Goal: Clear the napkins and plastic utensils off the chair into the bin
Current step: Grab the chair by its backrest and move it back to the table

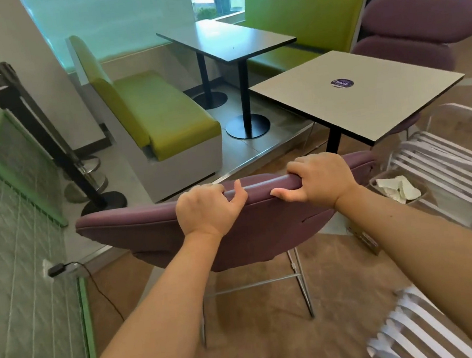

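A purple padded chair stands in front of me with its back toward me. My left hand grips the top edge of the backrest, fingers curled over it. My right hand grips the same edge further right. The seat of the chair is hidden behind the backrest. To the right, low on the floor, a clear bin holds white napkins and what look like plastic utensils.
A square grey table stands just beyond the chair. White slatted metal chairs are at the right. Green benches and a dark table lie further back. Black stanchions lean by the left wall.
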Tool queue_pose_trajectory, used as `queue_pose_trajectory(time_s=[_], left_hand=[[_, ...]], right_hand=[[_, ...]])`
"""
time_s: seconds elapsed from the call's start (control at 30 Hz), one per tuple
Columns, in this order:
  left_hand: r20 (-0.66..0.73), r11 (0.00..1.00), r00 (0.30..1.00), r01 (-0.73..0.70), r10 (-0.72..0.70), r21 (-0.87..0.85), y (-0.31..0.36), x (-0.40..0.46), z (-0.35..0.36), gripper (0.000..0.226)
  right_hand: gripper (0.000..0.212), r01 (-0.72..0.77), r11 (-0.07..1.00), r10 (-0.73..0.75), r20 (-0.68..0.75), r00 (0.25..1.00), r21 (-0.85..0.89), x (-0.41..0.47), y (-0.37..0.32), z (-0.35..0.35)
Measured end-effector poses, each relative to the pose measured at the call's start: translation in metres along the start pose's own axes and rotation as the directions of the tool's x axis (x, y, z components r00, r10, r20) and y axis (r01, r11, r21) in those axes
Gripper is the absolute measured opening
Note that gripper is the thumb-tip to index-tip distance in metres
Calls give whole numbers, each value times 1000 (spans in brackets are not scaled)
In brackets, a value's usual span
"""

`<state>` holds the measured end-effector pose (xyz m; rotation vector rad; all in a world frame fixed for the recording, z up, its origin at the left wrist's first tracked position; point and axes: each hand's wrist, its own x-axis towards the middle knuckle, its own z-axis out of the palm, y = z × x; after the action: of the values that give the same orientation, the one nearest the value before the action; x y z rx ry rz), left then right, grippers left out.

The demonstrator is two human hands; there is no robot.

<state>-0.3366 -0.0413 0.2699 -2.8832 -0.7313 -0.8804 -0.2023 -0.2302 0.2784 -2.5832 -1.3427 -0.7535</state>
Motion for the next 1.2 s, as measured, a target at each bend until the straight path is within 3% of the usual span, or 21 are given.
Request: queue_pose_trajectory(time_s=[0.27, 0.47, 1.0, 1.2], left_hand=[[-119, 996, 989, -87, 83, -32, -18, 46, 36, 46], [-90, 998, 994, -65, 63, -17, -22, 78, 57, 50], [-96, 999, 995, -23, 20, -29, -12, 190, 129, 46], [-127, 999, 992, -19, 13, -46, -6, 217, 149, 44]], right_hand=[[45, -362, 931, 366, -166, 916, 54, 50, -60, 37], [32, -298, 953, 304, -209, 930, 59, 81, -40, 63], [33, -297, 946, 312, -121, 942, 128, 193, 34, 132], [33, -285, 952, 300, -151, 942, 111, 217, 54, 152]])
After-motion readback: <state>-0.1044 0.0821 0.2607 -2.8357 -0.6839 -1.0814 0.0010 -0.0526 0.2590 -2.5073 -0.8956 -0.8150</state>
